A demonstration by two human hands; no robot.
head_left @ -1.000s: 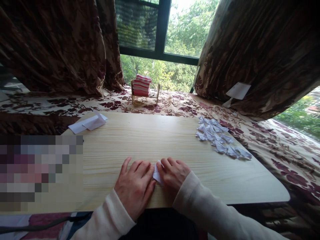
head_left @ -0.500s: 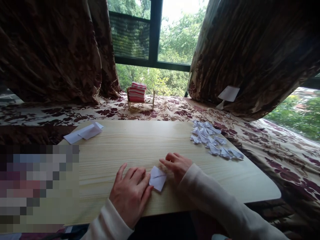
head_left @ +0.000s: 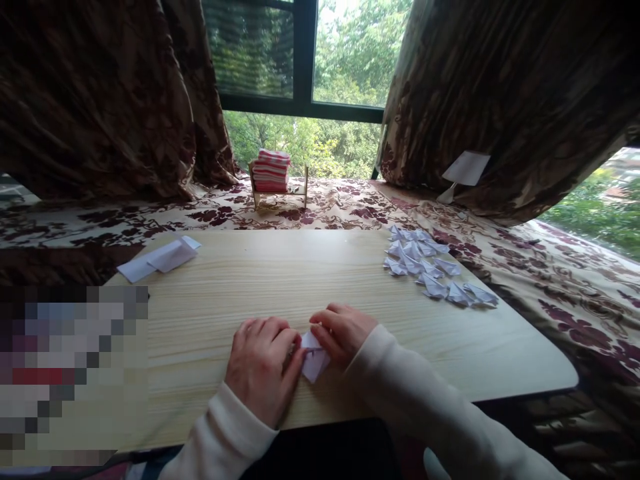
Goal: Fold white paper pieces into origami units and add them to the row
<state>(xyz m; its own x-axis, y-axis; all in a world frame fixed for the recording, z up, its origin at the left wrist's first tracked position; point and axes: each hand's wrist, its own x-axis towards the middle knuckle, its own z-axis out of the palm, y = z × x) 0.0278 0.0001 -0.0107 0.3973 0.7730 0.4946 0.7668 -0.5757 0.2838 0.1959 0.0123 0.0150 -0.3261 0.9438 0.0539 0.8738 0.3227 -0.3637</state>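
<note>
A small folded piece of white paper (head_left: 315, 367) lies on the pale wooden table (head_left: 225, 283) near its front edge. My left hand (head_left: 265, 363) is on the paper's left side, fingers curled, with thumb and forefinger closed on its edge. From the right, my right hand (head_left: 345, 330) pinches the upper right part of the same paper, and its fingers cover that corner. A crease crosses the middle of the paper.
Several folded white paper pieces (head_left: 415, 257) lie grouped at the table's right rear. Flat white paper strips (head_left: 160, 259) rest at the left rear. Beyond the table stand a small rack with striped cloths (head_left: 271, 171) and a white lamp (head_left: 465, 170).
My right hand has moved left and down onto the paper and now pinches it. My left fingers have curled in at its edge. The view has tilted slightly downward.
</note>
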